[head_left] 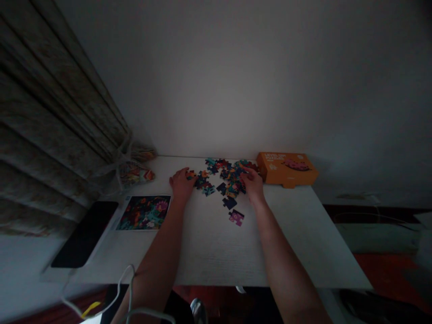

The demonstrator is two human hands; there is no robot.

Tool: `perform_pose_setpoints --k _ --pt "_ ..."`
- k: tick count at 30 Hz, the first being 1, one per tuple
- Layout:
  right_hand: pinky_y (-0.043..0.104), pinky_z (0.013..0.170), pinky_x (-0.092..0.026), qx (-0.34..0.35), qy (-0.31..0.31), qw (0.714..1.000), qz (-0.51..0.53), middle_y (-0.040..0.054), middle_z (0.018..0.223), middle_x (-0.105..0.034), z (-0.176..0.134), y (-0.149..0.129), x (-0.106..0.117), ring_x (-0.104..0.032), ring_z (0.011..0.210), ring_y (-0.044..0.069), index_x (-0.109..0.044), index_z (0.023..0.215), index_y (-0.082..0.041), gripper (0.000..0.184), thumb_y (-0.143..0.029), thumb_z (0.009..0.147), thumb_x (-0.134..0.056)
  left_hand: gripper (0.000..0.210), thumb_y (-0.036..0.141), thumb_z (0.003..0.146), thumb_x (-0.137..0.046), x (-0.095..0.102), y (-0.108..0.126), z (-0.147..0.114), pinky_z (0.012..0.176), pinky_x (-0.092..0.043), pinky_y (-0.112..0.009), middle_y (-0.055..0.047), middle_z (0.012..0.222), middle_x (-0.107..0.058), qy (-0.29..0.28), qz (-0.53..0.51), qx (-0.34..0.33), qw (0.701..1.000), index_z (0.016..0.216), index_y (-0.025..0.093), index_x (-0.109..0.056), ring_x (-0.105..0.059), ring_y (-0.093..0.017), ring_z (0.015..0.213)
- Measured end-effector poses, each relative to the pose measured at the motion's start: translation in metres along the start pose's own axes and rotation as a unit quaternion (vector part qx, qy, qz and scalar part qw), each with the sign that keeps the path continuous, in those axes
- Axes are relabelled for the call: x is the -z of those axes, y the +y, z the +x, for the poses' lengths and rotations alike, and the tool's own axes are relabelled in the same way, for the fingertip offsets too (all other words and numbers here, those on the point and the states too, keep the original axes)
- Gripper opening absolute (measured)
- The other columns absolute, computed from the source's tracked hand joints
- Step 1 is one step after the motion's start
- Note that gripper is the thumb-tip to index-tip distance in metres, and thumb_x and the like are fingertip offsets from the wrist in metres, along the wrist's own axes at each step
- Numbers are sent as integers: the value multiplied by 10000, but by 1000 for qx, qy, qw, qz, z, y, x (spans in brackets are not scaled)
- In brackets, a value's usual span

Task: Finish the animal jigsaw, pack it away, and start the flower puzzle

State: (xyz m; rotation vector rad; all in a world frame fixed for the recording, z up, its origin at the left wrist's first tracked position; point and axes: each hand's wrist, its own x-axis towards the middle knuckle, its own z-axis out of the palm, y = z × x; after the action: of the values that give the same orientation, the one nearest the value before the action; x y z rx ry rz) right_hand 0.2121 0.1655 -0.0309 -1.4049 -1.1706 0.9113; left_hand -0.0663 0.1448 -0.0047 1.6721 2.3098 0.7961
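Colourful jigsaw puzzle pieces (232, 176) lie in a loose heap toward the back of the white table, between my two hands. My left hand (182, 184) rests at the heap's left end, its fingers apart and touching the puzzle pieces there. At the right side of the heap, my right hand (253, 182) has thumb and forefinger pinched at a puzzle piece, which the fingers partly hide. Nearer to me, a dark blue piece (230, 203) and a pink-purple piece (238, 218) lie apart from the heap.
An orange puzzle box (286, 169) stands at the back right. On the left lie a colourful picture sheet (144, 213) and a black phone or tablet (86, 234). A plastic bag (130, 168) sits by the curtain (50, 112). A white cable (130, 288) crosses near my left forearm.
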Motion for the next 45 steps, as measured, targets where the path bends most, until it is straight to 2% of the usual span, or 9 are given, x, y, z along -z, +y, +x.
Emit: perform_pose_setpoints --k 6,14,17,20,23,28,33,40,45 --pt "369 747 -542 29 -7 996 -79 46 796 -731 2 5 1 -678 753 243 -714 1110 -197 402 -473 833 -625 480 403 938 -623 5 6 -5 1217 -225 -665 -182 1512 -552 11 20 57 998 1381 217 -612 -474 -367 1429" --pt "328 634 -536 3 -35 998 -54 23 761 -708 -3 -12 1 -669 680 219 -697 1116 -211 350 -417 840 -634 393 308 977 -553 -18 36 -23 1251 -18 -688 -136 1415 -646 -54 37 -121 990 1356 247 -637 -479 -330 1431" --pt "271 495 -484 -73 -191 979 -1 -6 713 -685 -16 -25 2 -617 538 167 -690 1093 -217 315 -375 821 -687 464 220 925 -582 -20 39 -24 1257 -70 -664 -148 1400 -649 -64 29 -116 991 1387 245 -612 -525 -325 1384" --pt "248 470 -496 -165 -407 898 29 -9 719 -705 -33 -36 0 -633 525 150 -685 1040 -216 309 -342 773 -775 539 165 863 -611 -19 36 -19 1253 -176 -612 -134 1364 -672 -71 10 -115 991 1396 243 -594 -554 -314 1354" --pt "237 484 -534 -223 -509 831 32 -8 734 -725 -45 -39 -4 -691 587 167 -673 1006 -227 306 -325 752 -812 566 131 828 -610 -18 33 -14 1217 -287 -550 -98 1242 -729 -82 -14 -114 990 1380 255 -591 -625 -287 1256" --pt "218 502 -533 -168 -446 879 12 -25 688 -711 -42 -30 -11 -677 556 147 -647 983 -234 207 -273 814 -760 605 123 839 -586 -16 28 -10 1212 -318 -518 -123 1321 -694 -65 -14 -120 991 1433 237 -556 -608 -284 1293" --pt "209 455 -431 -62 -342 936 -57 -42 651 -668 -27 -24 -2 -562 480 122 -660 1069 -238 187 -266 885 -643 532 193 914 -551 -11 20 -10 1268 -136 -608 -147 1435 -637 -57 26 -111 992 1445 232 -569 -529 -326 1392" --pt "338 764 -550 38 -196 973 -117 12 848 -721 -11 -18 0 -688 763 186 -683 1101 -210 256 -240 862 -598 512 151 864 -592 -10 19 -4 1229 -247 -569 -127 1249 -710 -36 -21 -88 995 1370 230 -583 -612 -305 1255" --pt "325 651 -582 -59 -338 939 -13 7 837 -707 -36 -22 -24 -701 698 188 -668 1105 -242 225 -296 888 -649 494 190 869 -632 -9 20 3 995 -527 -386 -103 1203 -673 -17 -191 -53 980 1357 218 -560 -679 -224 1062"
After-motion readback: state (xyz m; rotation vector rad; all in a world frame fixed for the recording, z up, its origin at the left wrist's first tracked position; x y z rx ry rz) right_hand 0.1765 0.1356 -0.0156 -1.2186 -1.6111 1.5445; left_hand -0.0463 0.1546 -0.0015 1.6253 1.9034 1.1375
